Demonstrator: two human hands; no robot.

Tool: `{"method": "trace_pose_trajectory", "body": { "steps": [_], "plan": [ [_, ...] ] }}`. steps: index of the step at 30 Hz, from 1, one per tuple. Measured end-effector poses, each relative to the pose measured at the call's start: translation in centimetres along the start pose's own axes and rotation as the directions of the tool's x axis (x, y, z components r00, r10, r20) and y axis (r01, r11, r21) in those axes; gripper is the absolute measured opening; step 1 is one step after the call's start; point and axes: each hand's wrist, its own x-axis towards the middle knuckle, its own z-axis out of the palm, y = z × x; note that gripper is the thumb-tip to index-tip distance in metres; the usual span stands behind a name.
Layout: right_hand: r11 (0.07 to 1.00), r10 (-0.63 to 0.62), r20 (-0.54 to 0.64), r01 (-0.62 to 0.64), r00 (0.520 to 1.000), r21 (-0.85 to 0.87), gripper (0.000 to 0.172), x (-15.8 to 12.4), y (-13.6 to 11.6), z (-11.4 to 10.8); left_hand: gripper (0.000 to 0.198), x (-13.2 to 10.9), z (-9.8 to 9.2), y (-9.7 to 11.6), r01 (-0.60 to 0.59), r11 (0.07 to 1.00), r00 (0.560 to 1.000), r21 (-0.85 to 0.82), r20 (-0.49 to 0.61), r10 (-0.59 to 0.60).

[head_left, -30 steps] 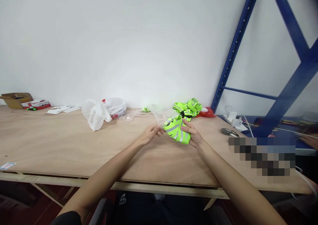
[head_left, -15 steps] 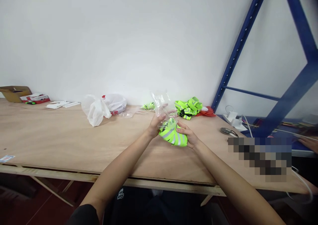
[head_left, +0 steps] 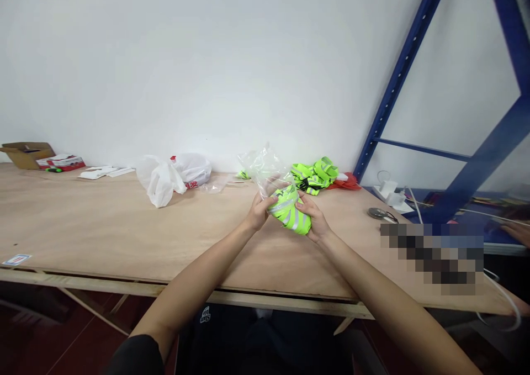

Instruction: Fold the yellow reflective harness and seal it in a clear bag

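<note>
A folded bundle of neon yellow-green reflective straps [head_left: 292, 216] with silver stripes is held above the table between my two hands. My right hand [head_left: 315, 219] is closed around its right side, thumb on top. My left hand [head_left: 260, 212] pinches a clear plastic bag [head_left: 265, 168] at the bundle's upper left end; part of its fingers show through the film. The bag's loose part stands up and away from me, crumpled. Its film overlaps the bundle's far end, but how much of the bundle lies inside I cannot tell.
Behind my hands lies a pile of similar green straps [head_left: 317, 175] beside red cloth [head_left: 346, 181]. White plastic bags [head_left: 161, 181] and a cardboard box [head_left: 27, 155] stand left on the wooden table [head_left: 124, 231]. Blue shelving [head_left: 399, 77], a cable and another person's hand [head_left: 517, 232] are at right.
The left thumb has come down onto the bundle's edge with the bag. The bag's loose part has spread and leaned left. Both hands have risen slightly in view with the bundle.
</note>
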Motion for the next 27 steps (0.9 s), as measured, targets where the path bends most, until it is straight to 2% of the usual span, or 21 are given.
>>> {"method": "trace_pose_trajectory", "body": {
  "steps": [4,9,17,22,27],
  "plan": [
    [0.999,-0.026,-0.084,0.03,0.996,0.045,0.046,0.1,0.2,-0.1,0.068,-0.6,1.3,-1.0,-0.096,0.989,0.99,0.111,-0.094,0.107],
    [0.999,-0.025,-0.121,0.03,0.992,0.045,0.048,0.2,0.4,-0.3,0.07,-1.0,2.5,-1.7,-0.062,0.976,0.964,0.207,-0.242,0.112],
    [0.986,-0.02,-0.221,0.057,0.975,0.159,0.046,0.5,0.9,0.0,0.062,-1.8,3.4,-3.3,-0.023,0.975,0.951,0.222,-0.295,0.09],
    [0.971,-0.033,-0.246,0.09,0.969,0.224,0.045,1.1,1.6,-0.3,0.068,-2.2,3.8,-4.6,0.0,0.982,0.937,0.187,-0.342,0.065],
    [0.966,-0.013,-0.279,0.085,0.96,0.246,0.043,1.2,1.9,-0.4,0.066,-2.3,3.9,-5.3,0.012,0.989,0.944,0.15,-0.328,0.038]
  ]
}}
